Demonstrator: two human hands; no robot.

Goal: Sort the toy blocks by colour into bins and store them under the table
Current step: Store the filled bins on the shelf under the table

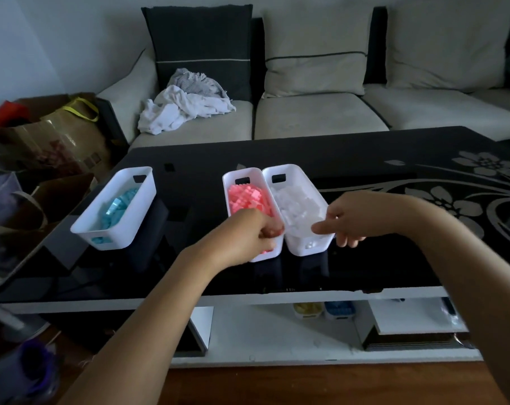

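Noting from the head view, the only one on hand. On the black glass table stand three white bins. At the left edge, set at an angle and well apart from the others, is the light-blue bin, filled with light-blue blocks. At the middle of the table the pink bin and the white-block bin stand side by side, long walls touching. The pink blocks are heaped above the rim, and the white blocks are piled much the same.

The left hand grips the near end of the pink bin, fingers curled over the rim by its right corner. The right hand pinches the near right rim of the white-block bin, thumb laid over the rim, fingers curled outside the wall. The hands are apart, one on each bin. I cannot tell whether either bin is lifted off the glass.

Under the table, on the white lower shelf, the yellow-block bin and the dark-blue-block bin sit just beside each other. Only their near ends show below the tabletop edge.

Behind the table is a pale sofa with a crumpled laundry pile on its left seat. Paper bags crowd the floor at the table's left.
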